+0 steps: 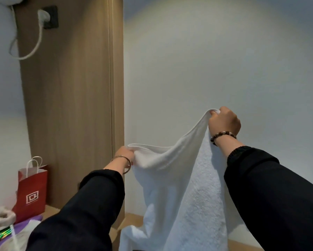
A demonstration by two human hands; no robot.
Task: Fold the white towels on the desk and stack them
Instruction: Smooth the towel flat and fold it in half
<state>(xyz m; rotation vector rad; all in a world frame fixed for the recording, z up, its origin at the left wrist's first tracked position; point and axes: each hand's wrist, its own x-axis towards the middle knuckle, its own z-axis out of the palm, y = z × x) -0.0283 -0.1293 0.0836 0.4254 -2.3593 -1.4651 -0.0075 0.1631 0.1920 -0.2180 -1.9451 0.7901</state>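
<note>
A plain pale wall (pixel 224 51) fills the space beyond and above both hands, and a tall light-brown wooden panel (pixel 70 105) rises above and to the left of the left hand (pixel 125 153). Between the hands hangs a large white terry-cloth towel (pixel 184 187), lifted in the air. Its top edge sags from the higher right hand (pixel 224 122) down to the lower left hand. Its body drapes below them down to the light wooden desk top (pixel 133 217). Well below and left of the left hand, a red paper carrier bag with white handles (pixel 31 192) stands upright. The right hand, fingers curled, pinches one top corner of the towel. The left hand grips the other corner, bunched in its fist. A brown beaded bracelet (pixel 222 135) circles the right wrist, and a thin metal bangle (pixel 124 164) the left.
</note>
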